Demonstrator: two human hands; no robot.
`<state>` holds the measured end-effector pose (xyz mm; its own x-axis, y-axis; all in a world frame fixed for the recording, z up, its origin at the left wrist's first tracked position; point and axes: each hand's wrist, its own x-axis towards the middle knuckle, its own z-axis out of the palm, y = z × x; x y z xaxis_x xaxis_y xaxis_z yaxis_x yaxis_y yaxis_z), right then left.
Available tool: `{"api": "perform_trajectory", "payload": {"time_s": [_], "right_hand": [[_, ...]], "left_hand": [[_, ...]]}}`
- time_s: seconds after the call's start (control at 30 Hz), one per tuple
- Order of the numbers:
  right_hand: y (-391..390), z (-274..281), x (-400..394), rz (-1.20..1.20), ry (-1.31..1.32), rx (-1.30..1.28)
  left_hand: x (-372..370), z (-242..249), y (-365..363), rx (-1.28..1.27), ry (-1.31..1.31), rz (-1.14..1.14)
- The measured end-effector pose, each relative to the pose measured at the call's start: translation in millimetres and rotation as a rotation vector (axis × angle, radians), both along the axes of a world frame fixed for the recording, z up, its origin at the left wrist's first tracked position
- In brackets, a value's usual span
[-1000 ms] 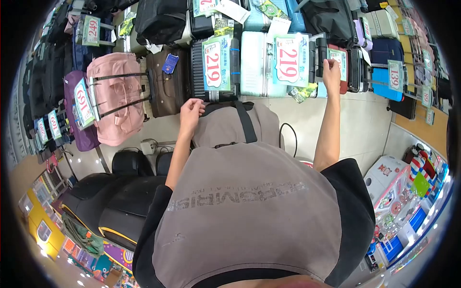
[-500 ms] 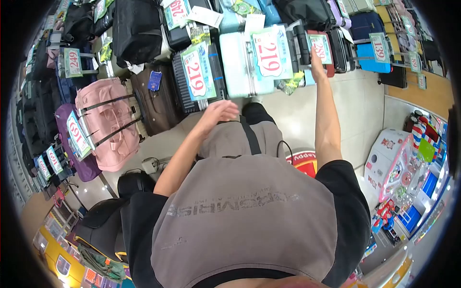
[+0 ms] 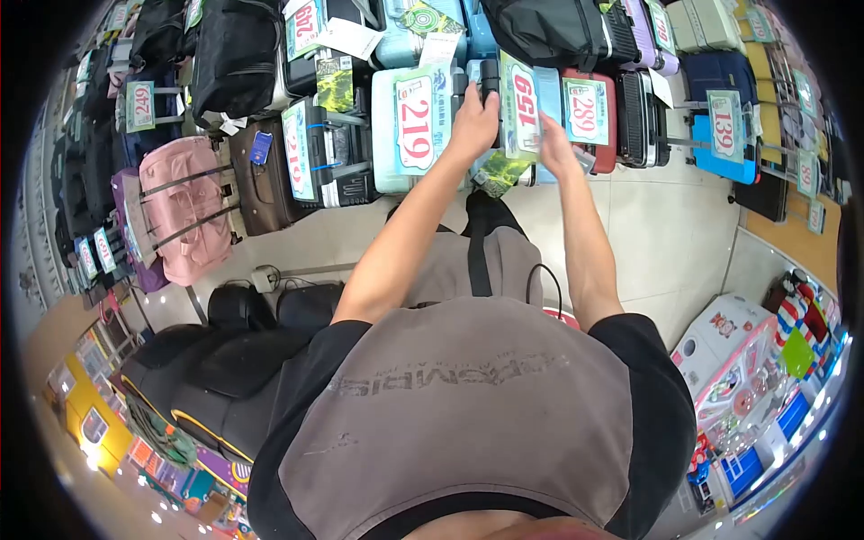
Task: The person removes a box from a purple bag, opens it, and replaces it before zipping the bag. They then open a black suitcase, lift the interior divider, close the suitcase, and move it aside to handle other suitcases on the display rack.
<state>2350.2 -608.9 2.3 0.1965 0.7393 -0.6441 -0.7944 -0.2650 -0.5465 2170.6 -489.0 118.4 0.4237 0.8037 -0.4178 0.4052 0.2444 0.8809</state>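
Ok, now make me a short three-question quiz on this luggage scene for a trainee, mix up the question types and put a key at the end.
1. True or false: the left hand is resting on the pink duffel bag.
2. Which is nearest to the red suitcase?
A) the left hand
B) the right hand
C) both equally
3. Fill in the number: the sign between the two hands reads ___.

Key:
1. False; it is up at a black handle, well away from that bag.
2. B
3. 159
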Motion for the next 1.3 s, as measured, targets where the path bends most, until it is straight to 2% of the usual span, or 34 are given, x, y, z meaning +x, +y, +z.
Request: {"api": "perform_trajectory", "payload": {"time_s": [0.07, 0.13, 0.17, 0.27, 0.3, 0.37, 0.47, 0.5, 0.57, 0.67, 0.73, 0.8, 0.87, 0.93, 0.97, 1.0, 1.03, 1.1, 1.17, 1.2, 1.23, 1.27, 1.3], "right_hand": [[-18, -6, 37, 0.052, -0.157, 0.008], [-24, 41, 45, 0.079, -0.235, 0.064], [-27, 66, 48, 0.095, -0.280, 0.090], [-26, 88, 50, 0.093, -0.430, 0.112], [-27, 89, 52, 0.137, -0.517, 0.111], [-26, 92, 55, 0.159, -0.527, 0.132], [-28, 85, 56, 0.150, -0.504, 0.139], [-29, 84, 54, 0.141, -0.469, 0.126], [-29, 65, 55, 0.146, -0.494, 0.101], [-26, 47, 50, 0.172, -0.526, 0.024], [-23, 38, 44, 0.226, -0.608, -0.058], [-12, 29, 39, 0.307, -0.743, -0.154], [-13, -28, 36, 0.249, -0.700, -0.215], [-23, -88, 36, 0.282, -0.633, -0.329], [-25, -93, 35, 0.347, -0.685, -0.399], [-27, -97, 30, 0.410, -0.732, -0.468], [-30, -101, 28, 0.416, -0.648, -0.537], [-37, -98, 19, 0.477, -0.826, -0.660], [-50, -106, 13, 0.573, -1.022, -0.730], [-52, -94, 9, 0.585, -1.031, -0.701], [-44, -72, 6, 0.595, -1.045, -0.659], [-33, -56, 1, 0.602, -1.061, -0.606], [-27, -53, -10, 0.490, -0.951, -0.445]], "left_hand": [[8, -13, -3, -0.042, 0.035, 0.063], [12, -19, -6, -0.158, -0.004, 0.058], [17, -16, -14, -0.109, -0.053, 0.150], [24, -23, -19, -0.266, -0.259, 0.263], [24, -35, -21, -0.241, -0.271, 0.291], [27, -59, -22, -0.191, -0.298, 0.340], [28, -33, -25, -0.230, -0.270, 0.358], [25, -44, -25, -0.263, -0.343, 0.340], [25, -79, -31, -0.221, -0.295, 0.353], [29, -98, -29, -0.196, -0.158, 0.420], [34, -142, -33, -0.290, -0.170, 0.537], [43, -193, -33, -0.247, -0.031, 0.646], [45, -253, -35, -0.152, 0.031, 0.685], [44, -316, -37, -0.190, -0.019, 0.781], [44, -313, -37, -0.189, 0.027, 0.773], [43, -334, -38, -0.151, 0.078, 0.770], [44, -330, -36, -0.207, 0.077, 0.784], [43, -335, -39, -0.261, 0.075, 0.822], [43, -322, -39, -0.115, 0.358, 0.683], [39, -314, -41, -0.038, 0.498, 0.611], [32, -326, -51, 0.114, 0.498, 0.543], [29, -304, -53, 0.145, 0.393, 0.447], [22, -271, -64, 0.175, 0.293, 0.349]]}}
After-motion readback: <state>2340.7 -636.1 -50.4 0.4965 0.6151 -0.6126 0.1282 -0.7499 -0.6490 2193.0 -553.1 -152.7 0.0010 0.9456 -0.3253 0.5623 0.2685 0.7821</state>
